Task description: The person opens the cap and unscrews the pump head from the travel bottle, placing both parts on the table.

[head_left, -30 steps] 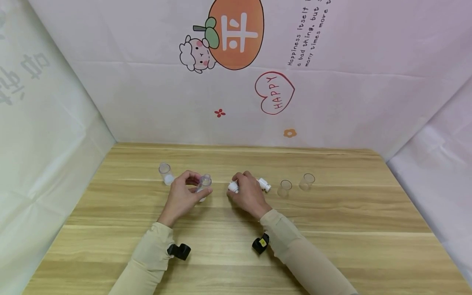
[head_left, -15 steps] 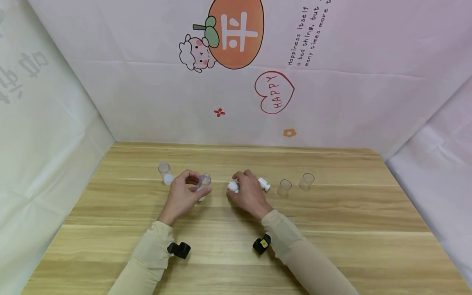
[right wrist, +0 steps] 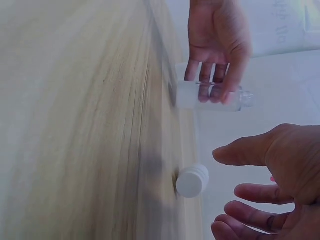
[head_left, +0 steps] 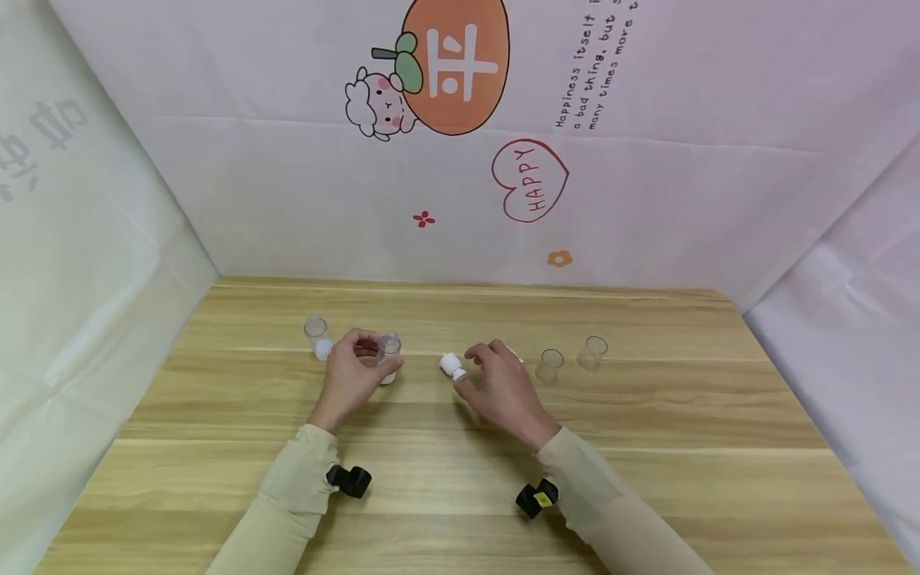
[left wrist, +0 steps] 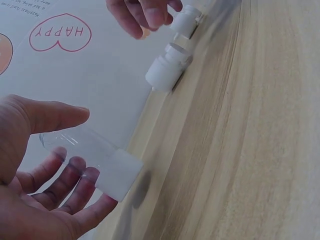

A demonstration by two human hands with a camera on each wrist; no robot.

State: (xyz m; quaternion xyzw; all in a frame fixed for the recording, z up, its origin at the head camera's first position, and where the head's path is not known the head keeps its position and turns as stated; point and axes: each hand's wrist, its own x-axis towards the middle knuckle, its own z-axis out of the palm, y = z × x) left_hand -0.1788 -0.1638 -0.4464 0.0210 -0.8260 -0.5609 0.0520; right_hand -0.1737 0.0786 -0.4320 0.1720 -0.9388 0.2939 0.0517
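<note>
My left hand [head_left: 350, 377] holds a small clear bottle [head_left: 389, 346] between thumb and fingers. White shows at the bottom of the bottle [left wrist: 95, 155], and its top has no cap on it. Whether its base touches the table is hard to tell. Just right of it, a white ridged bottle top [head_left: 452, 366] lies on its side on the table. My right hand [head_left: 506, 393] is beside that top, its fingers apart and holding nothing in the right wrist view. A second white top [left wrist: 186, 22] lies farther right, mostly hidden by the right hand in the head view.
Another clear bottle [head_left: 316, 339] with a white bottom stands left of my left hand. Two clear cup-like covers, a nearer cover [head_left: 549, 364] and a farther cover [head_left: 592, 352], stand right of my right hand. A white printed cloth [head_left: 323, 200] rises behind the wooden table [head_left: 446, 495].
My right hand has let go of the white top and drawn back to the right. The left hand still holds the bottle, which now looks more upright.
</note>
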